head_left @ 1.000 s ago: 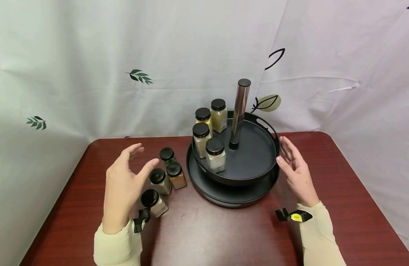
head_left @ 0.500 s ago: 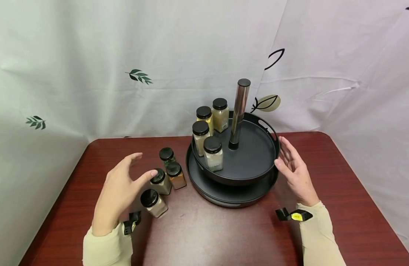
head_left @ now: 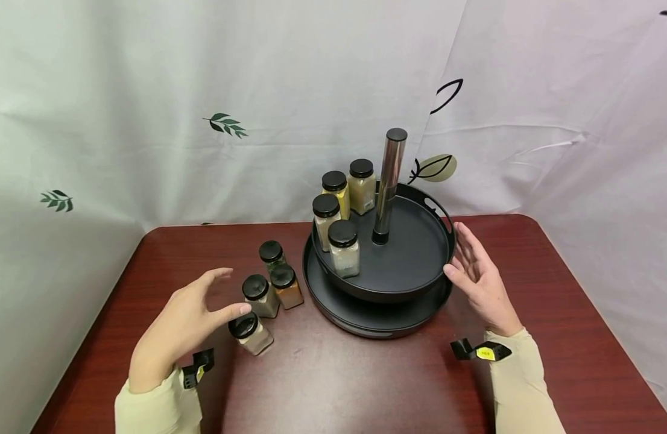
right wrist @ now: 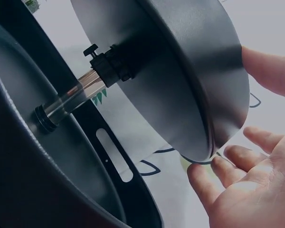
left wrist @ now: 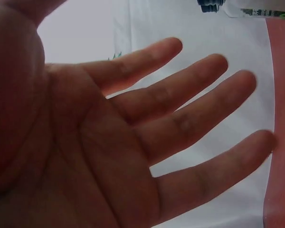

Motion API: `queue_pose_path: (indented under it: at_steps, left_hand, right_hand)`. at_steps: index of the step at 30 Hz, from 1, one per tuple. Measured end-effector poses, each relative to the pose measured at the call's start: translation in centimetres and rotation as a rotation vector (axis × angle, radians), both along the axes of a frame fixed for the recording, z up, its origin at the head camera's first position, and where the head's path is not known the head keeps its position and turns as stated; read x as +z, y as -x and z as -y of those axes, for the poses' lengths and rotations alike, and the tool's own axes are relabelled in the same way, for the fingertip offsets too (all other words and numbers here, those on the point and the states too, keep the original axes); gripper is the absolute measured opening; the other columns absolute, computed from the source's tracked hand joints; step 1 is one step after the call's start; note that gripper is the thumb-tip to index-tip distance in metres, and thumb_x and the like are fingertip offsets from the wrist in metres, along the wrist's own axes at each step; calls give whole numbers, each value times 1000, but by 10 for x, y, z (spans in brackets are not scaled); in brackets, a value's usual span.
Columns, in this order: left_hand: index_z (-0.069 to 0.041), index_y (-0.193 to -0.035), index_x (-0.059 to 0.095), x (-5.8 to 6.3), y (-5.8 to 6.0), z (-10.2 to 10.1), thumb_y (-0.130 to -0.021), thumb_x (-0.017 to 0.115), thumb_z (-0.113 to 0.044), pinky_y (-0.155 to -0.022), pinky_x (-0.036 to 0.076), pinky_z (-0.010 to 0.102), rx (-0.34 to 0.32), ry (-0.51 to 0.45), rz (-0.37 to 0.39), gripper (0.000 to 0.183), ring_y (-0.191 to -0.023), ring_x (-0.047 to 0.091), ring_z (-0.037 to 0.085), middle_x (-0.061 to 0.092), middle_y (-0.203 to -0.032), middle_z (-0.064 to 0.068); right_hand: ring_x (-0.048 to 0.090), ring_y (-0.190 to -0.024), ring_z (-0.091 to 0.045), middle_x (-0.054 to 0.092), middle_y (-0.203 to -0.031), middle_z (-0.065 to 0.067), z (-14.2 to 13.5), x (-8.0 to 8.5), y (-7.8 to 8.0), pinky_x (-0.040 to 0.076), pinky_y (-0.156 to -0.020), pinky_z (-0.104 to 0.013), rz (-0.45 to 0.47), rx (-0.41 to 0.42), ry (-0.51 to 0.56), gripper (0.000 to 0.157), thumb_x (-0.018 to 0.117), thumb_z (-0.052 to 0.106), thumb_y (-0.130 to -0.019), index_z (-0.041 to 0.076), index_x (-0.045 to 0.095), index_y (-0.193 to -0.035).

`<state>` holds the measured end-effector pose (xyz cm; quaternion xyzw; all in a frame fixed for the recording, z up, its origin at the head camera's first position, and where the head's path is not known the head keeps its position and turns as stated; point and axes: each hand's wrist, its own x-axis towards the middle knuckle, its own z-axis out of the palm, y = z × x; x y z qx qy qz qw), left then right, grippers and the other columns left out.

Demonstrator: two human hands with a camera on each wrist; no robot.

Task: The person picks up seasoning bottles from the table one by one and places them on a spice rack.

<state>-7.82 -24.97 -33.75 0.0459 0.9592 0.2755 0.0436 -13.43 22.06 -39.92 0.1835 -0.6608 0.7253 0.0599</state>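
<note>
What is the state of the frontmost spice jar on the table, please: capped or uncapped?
Capped: the frontmost spice jar has a black lid over its top.

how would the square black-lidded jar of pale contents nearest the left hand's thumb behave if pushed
Pushed low, the jar would probably slide rather than roll: its sides are flat and the glossy red-brown tabletop looks smooth. Pushed at its lid, it might tip, being seemingly taller than wide. Its crisp square shape suggests it's stiff.
</note>
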Motion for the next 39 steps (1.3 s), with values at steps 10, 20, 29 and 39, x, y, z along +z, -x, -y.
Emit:
queue_pose_path:
  at_steps: [10,20,29,39]
  left_hand:
    - [-8,-150,40,-4,-4,2,-76,76,-67,-88,51,55,-49,15,122,102,-113,62,36,57,-137,22]
    - [2,-140,48,-8,-3,-3,-68,91,-47,-88,54,48,-79,-52,269,97,-111,66,29,67,-121,14]
    - [1,-119,64,-12,1,-10,-60,95,-39,-75,53,38,-78,74,258,78,-84,64,15,69,-93,2]
    - [-7,-101,68,-16,3,-16,-56,96,-38,-70,49,35,-119,146,206,61,-75,57,13,62,-80,-3]
  right_hand:
    - [14,-153,-27,13,-167,-15,0,0,0,31,-112,-17,-10,26,-7,76,51,-14,-96,6,17,-161]
    - [12,-153,-28,12,-168,-9,0,1,-1,31,-111,-15,34,13,-76,81,55,-11,-96,15,17,-162]
    - [8,-154,-30,9,-168,-9,3,2,-1,29,-114,-18,26,42,-45,86,57,-15,-93,12,13,-162]
    - [6,-154,-29,7,-169,-7,6,1,-1,28,-114,-19,19,38,-59,93,61,-16,-90,16,12,-163]
